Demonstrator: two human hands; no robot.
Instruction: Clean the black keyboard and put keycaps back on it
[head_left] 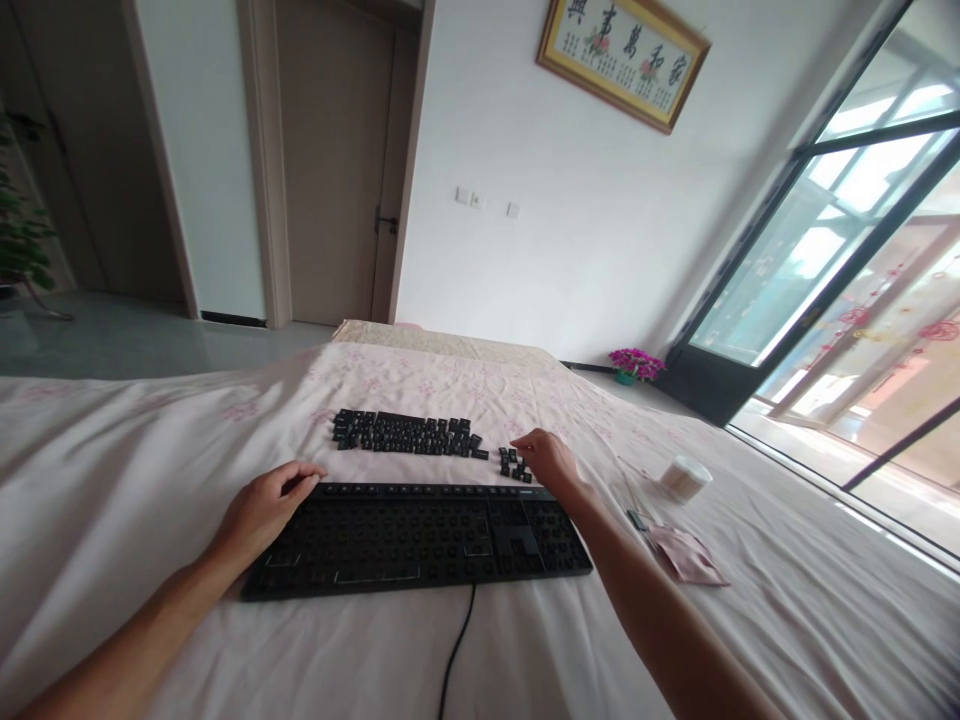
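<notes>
A black keyboard (442, 560) with its keycaps off lies on the bed, its cable (456, 640) running toward me. At its far left corner is my left hand (264, 505), thumb and index finger nearly together on the edge. My right hand (551, 462) reaches past the far right corner, fingers bent and close together over a small group of loose black keycaps (516, 466). Whatever sits between those fingertips is too small to make out. Beyond the keyboard, a larger cluster of black keycaps (405, 433) is laid out in rows.
On the right of the bedsheet (420, 375) stand a white round tub of what look like cotton swabs (686, 478) and a pink cloth or pouch (686, 555). A small dark tool (637, 520) lies by the pouch. Pink flowers (636, 362) stand on the floor beyond.
</notes>
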